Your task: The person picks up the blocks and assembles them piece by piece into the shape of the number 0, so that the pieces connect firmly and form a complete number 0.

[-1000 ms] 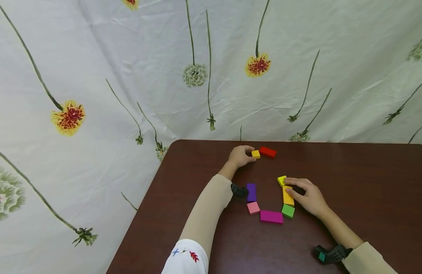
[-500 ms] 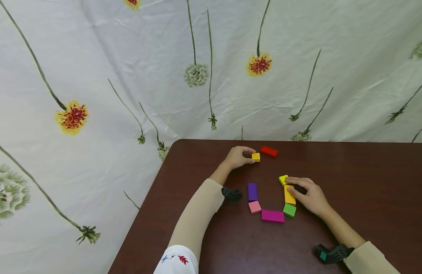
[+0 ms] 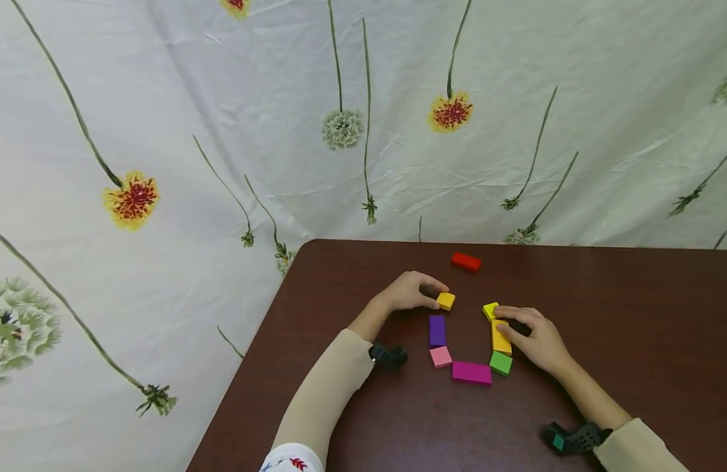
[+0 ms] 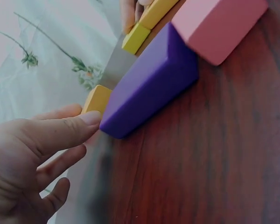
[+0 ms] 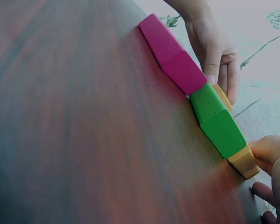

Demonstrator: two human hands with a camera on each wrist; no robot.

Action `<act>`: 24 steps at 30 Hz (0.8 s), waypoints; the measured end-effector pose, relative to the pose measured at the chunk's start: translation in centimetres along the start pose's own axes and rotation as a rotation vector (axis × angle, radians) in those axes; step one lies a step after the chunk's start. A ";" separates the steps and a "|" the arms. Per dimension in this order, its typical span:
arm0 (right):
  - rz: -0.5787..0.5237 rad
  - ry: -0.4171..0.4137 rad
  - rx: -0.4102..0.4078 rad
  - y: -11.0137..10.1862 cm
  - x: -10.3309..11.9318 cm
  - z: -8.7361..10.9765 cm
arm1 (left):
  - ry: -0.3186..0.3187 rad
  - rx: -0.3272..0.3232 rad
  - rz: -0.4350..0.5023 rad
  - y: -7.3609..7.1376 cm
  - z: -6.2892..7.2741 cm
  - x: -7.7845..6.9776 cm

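In the head view my left hand [image 3: 412, 291] pinches a small yellow-orange block [image 3: 446, 301] between thumb and fingers, just beyond a purple block [image 3: 437, 331]. The left wrist view shows the thumb on that small block [image 4: 97, 99] near the purple block's [image 4: 151, 77] far end. My right hand [image 3: 539, 337] rests beside a bright yellow block [image 3: 490, 311] and a longer orange block [image 3: 501, 337]. Its fingertips touch the bright yellow block and its thumb touches the orange one. A green block [image 3: 501, 363], a magenta block [image 3: 472, 373] and a pink block [image 3: 440, 356] continue the U-shaped row.
A red block [image 3: 466, 261] lies alone near the back edge of the dark brown table [image 3: 634, 314]. Behind the table hangs a pale cloth [image 3: 269, 85] printed with flowers. Dark straps circle both wrists.
My left hand has drawn the small yellow-orange block away from the red block, toward me and the purple block. The right hand stays by the yellow and orange blocks.
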State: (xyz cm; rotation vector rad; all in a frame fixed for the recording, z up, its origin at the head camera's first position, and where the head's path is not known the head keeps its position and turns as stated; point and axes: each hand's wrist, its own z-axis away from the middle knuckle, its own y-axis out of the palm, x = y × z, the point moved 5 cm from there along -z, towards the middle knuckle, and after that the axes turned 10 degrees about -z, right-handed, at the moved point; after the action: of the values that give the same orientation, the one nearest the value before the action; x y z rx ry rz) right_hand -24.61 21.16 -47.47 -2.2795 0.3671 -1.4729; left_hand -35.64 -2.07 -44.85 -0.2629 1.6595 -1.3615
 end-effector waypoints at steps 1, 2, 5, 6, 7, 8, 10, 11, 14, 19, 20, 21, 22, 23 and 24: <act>0.000 0.001 0.000 0.0 0.0 0.0 | 0.011 0.008 -0.003 0.1 0.1 -0.1; 0.000 0.001 0.001 0.0 0.0 0.0 | 0.021 0.015 -0.004 0.2 0.1 -0.3; 0.000 0.000 0.001 0.0 0.0 0.0 | 0.033 0.030 -0.010 0.3 0.3 -0.6; 0.001 0.000 0.001 0.0 0.0 0.0 | 0.034 0.033 -0.015 0.4 0.4 -0.6; 0.000 0.001 0.001 0.0 0.0 0.0 | 0.033 0.036 -0.019 0.4 0.4 -0.7; 0.000 0.001 0.002 0.0 0.0 0.0 | 0.033 0.037 -0.024 0.4 0.5 -0.7; -0.004 0.002 0.002 0.1 0.0 0.0 | 0.035 0.037 -0.028 0.5 0.6 -0.7; -0.004 0.002 0.002 0.1 0.0 0.0 | 0.037 0.037 -0.027 0.5 0.6 -0.6; -0.005 -0.003 0.003 0.1 0.0 0.0 | 0.047 0.032 -0.033 0.5 0.7 -0.5; -0.004 -0.005 0.003 0.0 -0.1 -0.1 | 0.048 0.031 -0.033 0.6 0.8 -0.2; -0.003 -0.004 0.004 0.0 -0.1 -0.1 | 0.047 0.032 -0.034 0.6 0.8 -0.1; -0.002 -0.003 0.003 0.0 -0.1 -0.1 | 0.048 0.032 -0.037 0.6 0.9 -0.1; -0.001 -0.001 0.004 0.0 -0.2 -0.1 | 0.050 0.032 -0.039 0.7 0.9 -0.1; -0.002 0.000 0.003 0.0 -0.2 -0.1 | 0.050 0.033 -0.039 0.7 0.9 0.0; -0.003 0.001 0.004 0.0 -0.2 0.0 | 0.052 0.034 -0.043 0.7 1.0 0.0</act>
State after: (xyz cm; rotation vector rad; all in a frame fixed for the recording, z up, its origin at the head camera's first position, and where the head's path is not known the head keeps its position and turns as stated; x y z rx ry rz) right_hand -24.71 21.22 -47.65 -2.2768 0.3614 -1.4751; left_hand -34.65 -2.44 -45.44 -0.2464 1.6800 -1.4382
